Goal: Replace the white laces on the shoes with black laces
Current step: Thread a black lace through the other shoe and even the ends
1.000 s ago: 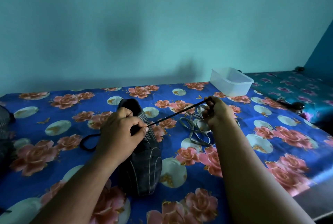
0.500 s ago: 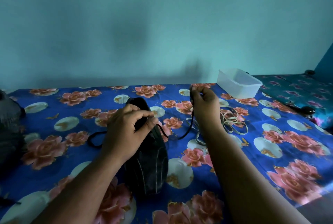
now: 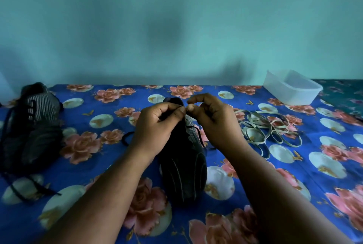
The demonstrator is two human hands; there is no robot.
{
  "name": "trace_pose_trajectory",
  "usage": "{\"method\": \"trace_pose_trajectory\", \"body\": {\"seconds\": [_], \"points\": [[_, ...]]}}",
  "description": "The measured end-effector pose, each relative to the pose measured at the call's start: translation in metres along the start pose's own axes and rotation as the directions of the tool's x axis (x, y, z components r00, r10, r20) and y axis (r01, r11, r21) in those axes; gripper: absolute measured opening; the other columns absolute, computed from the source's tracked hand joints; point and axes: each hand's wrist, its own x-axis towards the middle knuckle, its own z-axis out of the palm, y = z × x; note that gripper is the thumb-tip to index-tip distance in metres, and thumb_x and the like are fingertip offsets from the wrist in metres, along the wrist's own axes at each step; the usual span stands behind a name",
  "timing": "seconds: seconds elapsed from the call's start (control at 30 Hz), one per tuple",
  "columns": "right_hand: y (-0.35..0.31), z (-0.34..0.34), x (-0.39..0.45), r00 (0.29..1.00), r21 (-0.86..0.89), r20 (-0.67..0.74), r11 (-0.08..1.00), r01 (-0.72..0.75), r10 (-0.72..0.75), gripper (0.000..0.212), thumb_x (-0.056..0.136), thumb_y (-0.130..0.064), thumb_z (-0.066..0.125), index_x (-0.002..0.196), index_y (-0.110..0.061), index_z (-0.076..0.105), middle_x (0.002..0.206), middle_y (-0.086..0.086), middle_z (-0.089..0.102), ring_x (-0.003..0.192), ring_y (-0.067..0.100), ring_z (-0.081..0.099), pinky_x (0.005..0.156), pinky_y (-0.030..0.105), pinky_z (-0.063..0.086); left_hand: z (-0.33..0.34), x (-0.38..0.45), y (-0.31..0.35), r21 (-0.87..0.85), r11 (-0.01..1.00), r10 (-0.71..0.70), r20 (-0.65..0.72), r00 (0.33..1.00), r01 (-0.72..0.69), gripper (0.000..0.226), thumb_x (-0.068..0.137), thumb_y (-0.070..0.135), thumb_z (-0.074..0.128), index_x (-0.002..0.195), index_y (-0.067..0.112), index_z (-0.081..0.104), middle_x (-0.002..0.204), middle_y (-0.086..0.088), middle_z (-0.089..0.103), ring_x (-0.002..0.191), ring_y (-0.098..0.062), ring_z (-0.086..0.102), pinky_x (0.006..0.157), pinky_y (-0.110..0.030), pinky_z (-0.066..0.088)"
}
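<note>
A: Threading the next hole is the job, by my reading. Both hands meet over the top of the dark shoe (image 3: 184, 157) in the middle of the flowered cloth (image 3: 294, 165).

B: What is each one holding?

A: The left hand (image 3: 157, 125) has thumb and forefinger pinched together, and the right hand (image 3: 212, 120) pinches too, tip to tip with it at 12 o'clock of the shoe. They look clamped on the black lace (image 3: 198, 135), though its end is too small to make out between the fingers.

B: And where does the lace run?

A: One stretch crosses the striped tongue and trails off toward 3 o'clock; another loop shows at 9 o'clock, beside the left wrist.

B: So how to do it well?

A: Pinch close to the tip so it stays stiff, steady the flap with the left hand, and push straight through. Then draw the slack until both sides look even, without twisting the lace.

B: What of the rest?

A: The white laces (image 3: 269, 129) lie in a loose heap at 3 o'clock, well clear. The other shoe (image 3: 33, 125), at 9 o'clock, already carries black lacing. A plastic tub (image 3: 292, 90) sits at 2 o'clock.
</note>
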Motion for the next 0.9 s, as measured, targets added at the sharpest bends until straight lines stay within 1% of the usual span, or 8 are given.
{"method": "trace_pose_trajectory", "body": {"seconds": [0.07,0.17,0.27,0.4,0.47,0.6,0.73,0.9], "points": [[0.0,-0.002,0.0,0.997,0.009,0.071,1.0,0.022,-0.023,0.007,0.092,-0.028,0.075,0.097,-0.024,0.072,0.054,0.0,0.053,0.047,0.01,0.041,0.05,0.03,0.032,-0.004,0.002,0.001,-0.043,0.999,-0.012,-0.01,1.0,0.011,0.005,0.091,0.023,0.075,0.09,0.022,0.08,0.087,-0.002,0.077,0.084,-0.014,0.069,0.079,-0.038,0.054],[0.002,-0.001,0.0,0.994,-0.005,0.102,0.999,0.049,-0.049,0.012,0.089,-0.025,0.078,0.089,-0.036,0.072,0.058,-0.001,0.061,0.047,0.009,0.046,0.05,0.03,0.035,-0.01,0.003,0.0,-0.032,0.999,-0.028,0.027,0.999,0.029,0.007,0.092,0.02,0.073,0.09,0.023,0.079,0.09,-0.004,0.077,0.086,-0.013,0.07,0.081,-0.034,0.055],[0.007,-0.002,0.001,0.996,-0.026,0.089,1.0,0.014,-0.012,0.004,0.091,-0.025,0.076,0.088,-0.028,0.077,0.058,-0.005,0.06,0.048,0.006,0.045,0.049,0.024,0.034,-0.019,0.01,-0.012,0.04,0.999,-0.009,0.044,0.999,0.007,0.014,0.099,0.027,0.064,0.103,0.024,0.077,0.101,0.001,0.076,0.096,-0.013,0.07,0.086,-0.037,0.054],[0.016,-0.005,0.004,0.996,-0.067,0.074,0.996,-0.05,0.055,0.01,0.096,-0.026,0.069,0.093,-0.02,0.077,0.067,-0.021,0.062,0.056,0.007,0.049,0.054,0.018,0.037,-0.034,0.023,-0.038,0.492,0.856,0.139,0.076,0.987,-0.158,0.031,0.096,0.042,0.049,0.122,0.038,0.066,0.106,0.009,0.06,0.101,-0.016,0.062,0.087,-0.047,0.052],[0.018,-0.004,0.005,0.996,-0.116,0.075,0.993,-0.035,0.044,0.01,0.096,-0.025,0.069,0.093,-0.019,0.077,0.078,-0.017,0.064,0.065,0.006,0.053,0.06,0.016,0.039,-0.036,0.022,-0.042,0.548,0.82,0.111,0.131,0.985,-0.166,0.034,0.094,0.04,0.048,0.121,0.04,0.068,0.107,0.011,0.058,0.106,-0.018,0.059,0.09,-0.05,0.05],[0.02,-0.001,0.003,0.994,-0.165,0.106,0.986,0.027,-0.009,0.009,0.092,-0.025,0.072,0.085,-0.03,0.073,0.084,-0.008,0.065,0.068,0.006,0.055,0.062,0.021,0.039,-0.036,0.019,-0.041,0.543,0.823,0.083,0.174,0.981,-0.166,0.025,0.098,0.029,0.055,0.115,0.036,0.072,0.11,0.01,0.056,0.109,-0.014,0.056,0.094,-0.046,0.048],[0.018,0.001,0.002,0.992,-0.166,0.119,0.984,0.068,-0.048,0.014,0.089,-0.021,0.075,0.084,-0.034,0.072,0.084,-0.009,0.061,0.073,0.008,0.055,0.062,0.021,0.04,-0.035,0.018,-0.034,0.43,0.89,0.05,0.231,0.972,-0.148,0.025,0.099,0.011,0.062,0.11,0.033,0.067,0.109,0.006,0.053,0.103,0.006,0.049,0.086,-0.016,0.041],[0.016,0.002,0.001,0.991,-0.25,0.081,0.961,0.12,-0.103,0.003,0.083,-0.026,0.073,0.085,-0.025,0.076,0.089,-0.005,0.059,0.076,0.009,0.053,0.065,0.023,0.04,-0.028,0.01,-0.023,0.358,0.928,-0.006,0.288,0.958,-0.102,0.02,0.098,0.015,0.064,0.109,0.031,0.067,0.109,0.009,0.054,0.089,0.003,0.053,0.078,-0.02,0.041]]}}
